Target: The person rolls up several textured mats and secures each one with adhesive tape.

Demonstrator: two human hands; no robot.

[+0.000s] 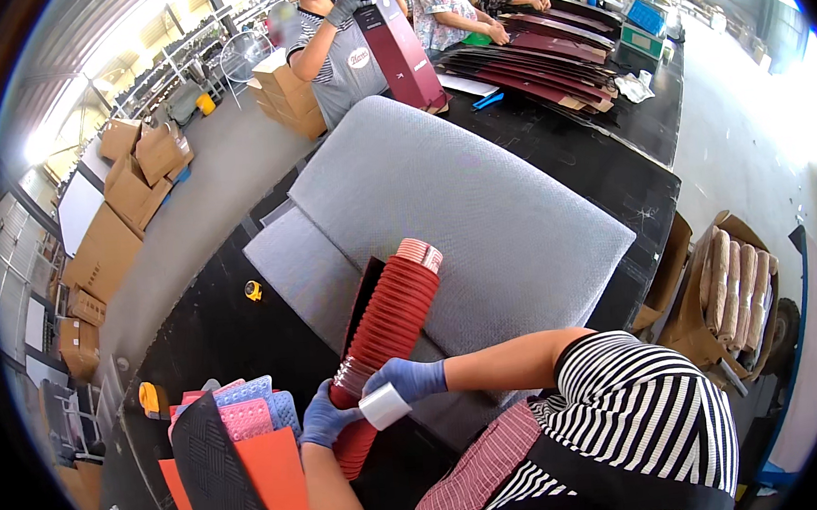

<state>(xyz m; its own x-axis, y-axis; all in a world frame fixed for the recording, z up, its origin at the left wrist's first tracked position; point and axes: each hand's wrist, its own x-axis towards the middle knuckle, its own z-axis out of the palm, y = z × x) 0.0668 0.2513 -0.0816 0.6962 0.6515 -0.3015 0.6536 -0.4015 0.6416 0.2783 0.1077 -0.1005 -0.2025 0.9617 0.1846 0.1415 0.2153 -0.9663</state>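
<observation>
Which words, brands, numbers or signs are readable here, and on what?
Grey apron: reddish lettering on a pale oval; wording not copied.
Maroon carton: pale marks, too small to read.
Cardboard box, left: dark print, too small to read.
White roll in the right hand: no print visible.

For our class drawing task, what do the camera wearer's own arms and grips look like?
The left grip and right grip wear matching blue gloves ending around the wrists. Both forearms are bare. The right arm's short sleeve has black and white stripes; the left sleeve is out of view.
</observation>
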